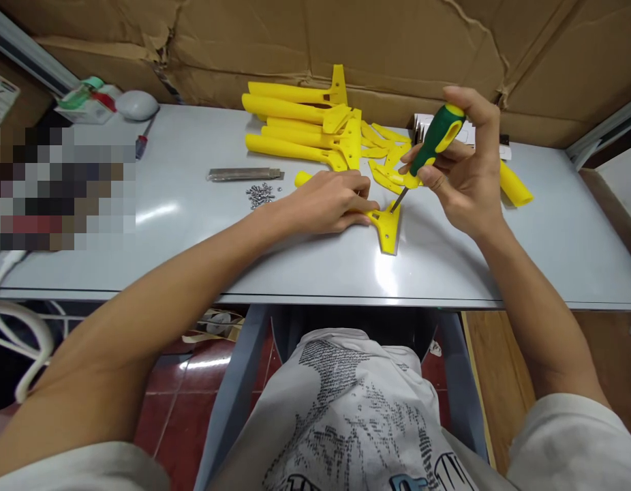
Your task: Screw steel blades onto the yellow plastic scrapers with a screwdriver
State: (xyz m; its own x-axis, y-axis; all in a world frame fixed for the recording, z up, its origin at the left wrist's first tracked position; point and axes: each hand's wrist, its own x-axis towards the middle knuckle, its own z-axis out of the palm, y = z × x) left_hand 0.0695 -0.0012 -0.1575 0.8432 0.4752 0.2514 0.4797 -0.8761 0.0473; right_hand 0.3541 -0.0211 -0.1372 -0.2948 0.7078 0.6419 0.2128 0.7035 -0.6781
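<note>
My left hand (339, 201) is closed around the handle of a yellow scraper (386, 230), pressing it flat to the table. A thin metal blade edge shows along the scraper's wide end. In my right hand (466, 164) is a green and yellow screwdriver (434, 144), tilted, its tip on a screw spot in the scraper head. Left of my left hand lies a small pile of screws (260, 196). Behind it is a pack of blades (244, 174). Further back, several yellow scraper handles (289, 126) are stacked, with loose yellow plates (384, 140) beside them.
A grey-white table (305, 273) runs across the view, with a cardboard wall (244, 41) behind. Another yellow handle (514, 185) lies beyond my right wrist. At the back left are a rounded white object (136, 105) and a second screwdriver (142, 144). The far left is pixelated.
</note>
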